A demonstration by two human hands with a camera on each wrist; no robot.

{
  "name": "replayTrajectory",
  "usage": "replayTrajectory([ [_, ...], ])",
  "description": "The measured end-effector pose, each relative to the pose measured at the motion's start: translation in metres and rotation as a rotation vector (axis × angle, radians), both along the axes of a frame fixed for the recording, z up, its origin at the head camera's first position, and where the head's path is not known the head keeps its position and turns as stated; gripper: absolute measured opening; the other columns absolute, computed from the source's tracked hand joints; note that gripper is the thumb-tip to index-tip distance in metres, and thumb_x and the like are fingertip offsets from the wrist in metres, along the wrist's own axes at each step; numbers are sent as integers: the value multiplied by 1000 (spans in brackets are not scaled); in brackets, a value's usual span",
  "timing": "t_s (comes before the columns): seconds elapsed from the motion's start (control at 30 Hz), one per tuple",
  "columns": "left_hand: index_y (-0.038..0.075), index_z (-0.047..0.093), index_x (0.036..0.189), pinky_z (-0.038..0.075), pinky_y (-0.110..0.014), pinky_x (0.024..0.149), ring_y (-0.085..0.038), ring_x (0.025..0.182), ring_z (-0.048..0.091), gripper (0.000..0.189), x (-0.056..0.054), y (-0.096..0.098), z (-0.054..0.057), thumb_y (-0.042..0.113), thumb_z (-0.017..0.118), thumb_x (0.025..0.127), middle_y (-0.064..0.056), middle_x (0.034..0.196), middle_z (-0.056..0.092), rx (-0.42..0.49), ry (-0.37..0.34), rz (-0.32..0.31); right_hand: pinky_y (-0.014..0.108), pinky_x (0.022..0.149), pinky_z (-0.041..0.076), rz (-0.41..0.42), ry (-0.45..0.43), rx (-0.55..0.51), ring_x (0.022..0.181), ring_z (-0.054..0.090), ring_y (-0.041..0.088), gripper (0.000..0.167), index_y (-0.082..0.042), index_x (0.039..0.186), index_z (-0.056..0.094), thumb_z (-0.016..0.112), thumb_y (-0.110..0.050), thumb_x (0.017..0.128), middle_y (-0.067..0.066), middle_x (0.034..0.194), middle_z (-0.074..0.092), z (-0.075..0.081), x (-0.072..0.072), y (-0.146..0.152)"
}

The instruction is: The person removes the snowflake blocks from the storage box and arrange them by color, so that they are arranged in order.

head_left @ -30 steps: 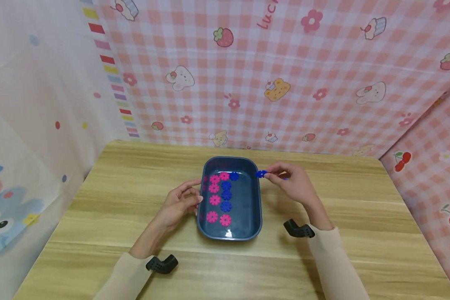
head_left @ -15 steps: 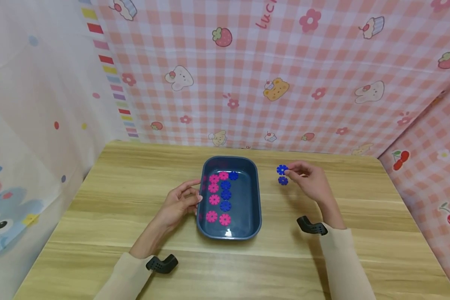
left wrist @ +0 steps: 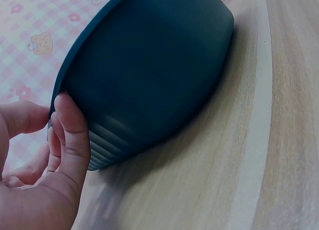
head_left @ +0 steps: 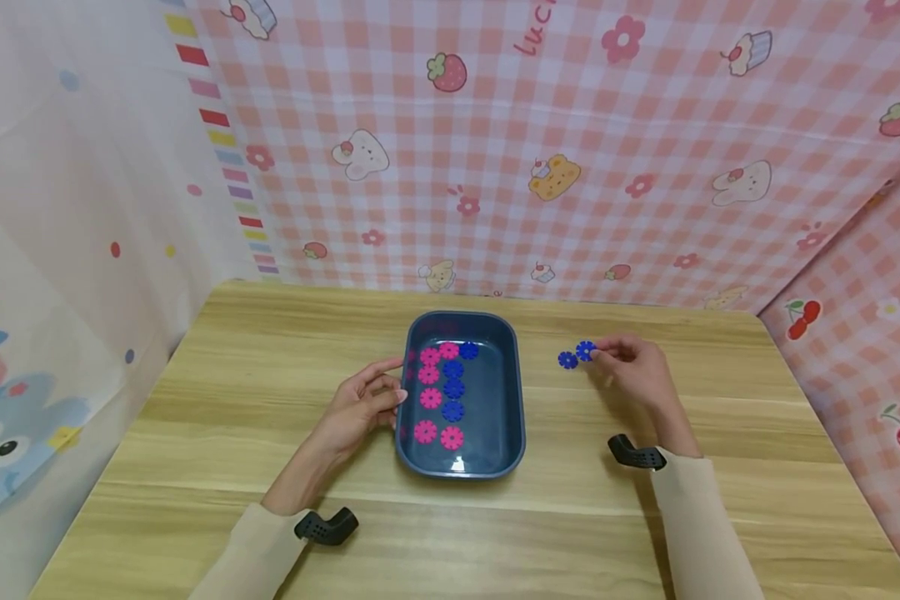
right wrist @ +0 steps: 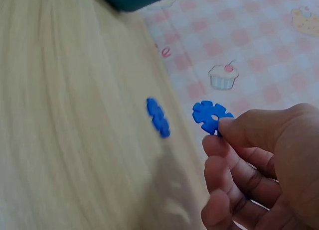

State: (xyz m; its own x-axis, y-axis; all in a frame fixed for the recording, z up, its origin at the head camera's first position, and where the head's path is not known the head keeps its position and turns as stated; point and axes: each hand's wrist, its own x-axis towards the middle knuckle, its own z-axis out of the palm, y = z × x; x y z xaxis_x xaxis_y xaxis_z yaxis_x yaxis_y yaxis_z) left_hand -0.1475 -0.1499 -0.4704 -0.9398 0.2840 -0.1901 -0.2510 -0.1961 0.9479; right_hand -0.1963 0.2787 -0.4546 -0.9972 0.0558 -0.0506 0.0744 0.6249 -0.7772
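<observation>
A dark blue rectangular tray (head_left: 461,467) stands on the table, its left rim pinched between the thumb and fingers of my left hand (head_left: 360,407). In the left wrist view those fingers (left wrist: 71,135) lie against the tray's outer wall. Pink snowflake discs (head_left: 431,398) and blue snowflake discs (head_left: 453,388) lie in rough columns in the tray's left half. To the right of the tray, my right hand (head_left: 636,372) pinches a blue snowflake disc (right wrist: 205,114) between thumb and index finger. Another blue disc (head_left: 567,360) lies on the table just left of the held one.
The wooden table (head_left: 465,542) runs back to a pink checked cloth (head_left: 487,167). White printed cloth (head_left: 67,208) hangs on the left, and more checked cloth covers the right side. Black wrist devices (head_left: 328,527) sit on both cuffs.
My right hand has moved right, from the tray's right rim past the disc on the table, carrying the blue disc. My left hand and the tray stay put.
</observation>
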Motion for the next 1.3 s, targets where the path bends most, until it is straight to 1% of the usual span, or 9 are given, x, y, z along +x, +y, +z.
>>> replayTrajectory([
  [0.17, 6, 44, 152, 55, -23, 62, -9, 74, 62, 60, -1, 0, -2, -2, 64, 96, 2, 98, 58, 10, -3, -2, 23, 62, 53, -35, -43, 30, 79, 63, 17, 26, -4, 115, 70, 63, -25, 102, 16, 103, 72, -7, -1, 6],
  [0.33, 6, 43, 153, 55, -23, 62, -9, 74, 62, 60, -1, 0, -1, -2, 63, 96, 2, 98, 58, 13, -7, -3, 25, 66, 51, -33, -29, 119, 79, 61, 19, 23, -4, 108, 72, 64, -24, 100, 12, 95, 71, -14, -4, 9],
  [0.4, 6, 44, 153, 55, -23, 62, -9, 73, 62, 60, -1, 0, -1, -2, 63, 96, 2, 98, 58, 15, -9, -1, 26, 68, 49, -33, -25, 167, 81, 60, 21, 23, -4, 106, 72, 64, -25, 100, 12, 95, 71, -15, -5, 9],
  [0.5, 6, 44, 152, 55, -23, 62, -9, 73, 62, 60, -1, 0, -2, -3, 63, 96, 2, 98, 58, 15, -11, 1, 28, 71, 47, -39, -66, 203, 86, 59, 24, 26, -5, 106, 72, 63, -29, 99, 14, 99, 70, -14, -6, 9],
  [0.67, 6, 44, 152, 55, -23, 62, -9, 73, 61, 60, -1, 0, -2, -3, 63, 96, 2, 98, 59, 11, -13, 3, 32, 76, 45, -36, -186, 201, 96, 57, 29, 31, -5, 109, 70, 62, -33, 99, 17, 110, 67, -7, -7, 10],
  [0.83, 6, 44, 152, 55, -23, 62, -9, 73, 61, 60, -1, 0, -1, -3, 64, 96, 2, 98, 59, 7, -9, 5, 32, 77, 44, -29, -255, 216, 101, 56, 29, 35, -5, 108, 71, 63, -37, 97, 16, 113, 66, -4, -9, 14],
  [1.07, 6, 45, 151, 55, -23, 62, -10, 73, 62, 58, -2, -1, 0, -2, 64, 96, 1, 97, 58, 12, -2, 8, 31, 76, 42, -38, -274, 201, 100, 54, 28, 34, -6, 103, 74, 66, -38, 95, 15, 114, 66, -2, -9, 16],
  [1.2, 5, 45, 151, 55, -23, 62, -10, 74, 62, 59, -1, -1, -1, -1, 65, 96, 1, 97, 58, 3, -1, 10, 32, 77, 41, -45, -259, 195, 98, 54, 27, 32, -7, 103, 74, 67, -38, 95, 14, 113, 66, -3, -7, 17],
  [1.3, 5, 45, 151, 55, -24, 63, -11, 74, 62, 60, -1, 0, -1, 0, 66, 95, 0, 98, 58, 4, 0, 7, 31, 76, 42, -41, -235, 200, 96, 55, 26, 36, -7, 103, 74, 67, -41, 96, 14, 113, 68, -4, -5, 19],
])
